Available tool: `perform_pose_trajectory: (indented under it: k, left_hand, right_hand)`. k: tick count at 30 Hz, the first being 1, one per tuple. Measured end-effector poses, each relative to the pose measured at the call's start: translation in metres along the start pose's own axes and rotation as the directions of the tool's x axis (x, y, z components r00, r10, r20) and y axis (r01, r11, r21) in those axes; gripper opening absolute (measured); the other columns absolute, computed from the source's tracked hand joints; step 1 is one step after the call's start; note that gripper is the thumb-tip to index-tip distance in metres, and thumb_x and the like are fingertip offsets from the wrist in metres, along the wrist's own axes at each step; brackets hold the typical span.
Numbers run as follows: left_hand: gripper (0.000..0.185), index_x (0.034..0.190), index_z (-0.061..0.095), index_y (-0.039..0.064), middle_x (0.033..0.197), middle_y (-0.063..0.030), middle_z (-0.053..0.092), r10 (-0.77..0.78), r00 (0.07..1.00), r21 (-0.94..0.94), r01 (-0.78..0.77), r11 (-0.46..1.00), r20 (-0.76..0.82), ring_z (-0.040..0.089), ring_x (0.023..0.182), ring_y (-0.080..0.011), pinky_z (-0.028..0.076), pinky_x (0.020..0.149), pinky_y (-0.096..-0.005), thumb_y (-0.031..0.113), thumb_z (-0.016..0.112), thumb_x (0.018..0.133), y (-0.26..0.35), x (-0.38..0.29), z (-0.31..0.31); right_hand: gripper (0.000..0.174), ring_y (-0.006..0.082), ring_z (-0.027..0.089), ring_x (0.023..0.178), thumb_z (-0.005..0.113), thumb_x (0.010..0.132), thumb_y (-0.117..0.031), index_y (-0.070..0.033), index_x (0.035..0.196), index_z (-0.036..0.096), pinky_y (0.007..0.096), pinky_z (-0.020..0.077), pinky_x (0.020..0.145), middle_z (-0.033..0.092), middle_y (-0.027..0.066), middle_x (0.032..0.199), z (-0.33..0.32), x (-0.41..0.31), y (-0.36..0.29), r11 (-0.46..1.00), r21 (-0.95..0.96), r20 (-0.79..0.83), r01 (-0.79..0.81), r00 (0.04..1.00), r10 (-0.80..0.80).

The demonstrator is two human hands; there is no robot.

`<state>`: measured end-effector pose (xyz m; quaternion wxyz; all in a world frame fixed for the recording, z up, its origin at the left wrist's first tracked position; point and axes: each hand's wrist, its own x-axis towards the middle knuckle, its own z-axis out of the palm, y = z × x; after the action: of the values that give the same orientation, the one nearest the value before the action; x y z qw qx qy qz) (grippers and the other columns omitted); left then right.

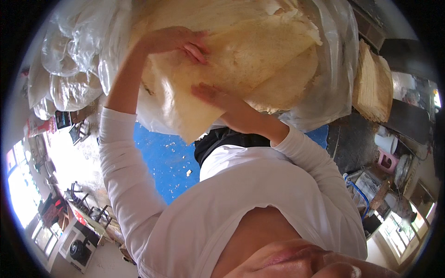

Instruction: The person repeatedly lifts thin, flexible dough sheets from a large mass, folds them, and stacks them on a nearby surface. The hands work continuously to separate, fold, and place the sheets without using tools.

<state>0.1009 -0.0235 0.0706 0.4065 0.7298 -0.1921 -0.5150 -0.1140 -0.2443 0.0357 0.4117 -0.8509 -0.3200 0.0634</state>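
Observation:
A thin, pale yellow sheet (180, 100) lies before me on a broad pile of similar sheets (257, 52) with ragged edges; its material cannot be told for certain. One corner hangs down toward my waist. My left hand (189, 45) rests at the sheet's upper left edge, fingers bent and slightly blurred; whether it pinches the sheet cannot be told. Nearer my body, my right hand (210, 95) lies over the sheet with its fingers extended, also blurred. Clear plastic sheeting (333, 69) surrounds the pile on both sides.
Filled clear plastic bags (80, 52) stand at the left. To the right is a thick stack of yellowish layers (373, 83). Pale crumbs dot the blue floor covering (167, 160). A pink stool (387, 161) and a white bucket (386, 141) stand farther right.

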Motion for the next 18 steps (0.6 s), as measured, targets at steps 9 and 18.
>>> perform_pose_trajectory:
  k: [9,18]
  left_hand:
    - [0.067,0.143,0.045,0.010,0.149,-0.0177,0.043,0.415,0.395,0.561,0.406,0.721,-0.819,0.036,0.140,-0.0382,0.019,0.117,-0.0561,0.058,0.045,0.097,0.024,0.005,0.079]
    - [0.074,0.145,0.046,0.011,0.152,-0.0161,0.039,0.645,0.330,0.724,0.295,0.623,-0.690,0.029,0.144,-0.0385,0.016,0.117,-0.0572,0.055,0.063,0.087,-0.011,0.034,0.127]
  right_hand:
    - [0.038,0.0179,0.052,0.126,0.045,0.106,-0.029,-0.007,0.137,0.045,0.0345,0.0443,0.106,0.052,0.0064,0.140,-0.016,-0.008,0.016,-0.509,0.838,0.126,0.199,0.836,0.535]
    - [0.042,0.0214,0.050,0.128,0.063,0.096,-0.024,-0.009,0.134,0.052,0.0394,0.0386,0.110,0.055,0.0067,0.136,-0.105,-0.023,0.041,0.964,0.259,-0.668,-0.062,0.710,0.225]
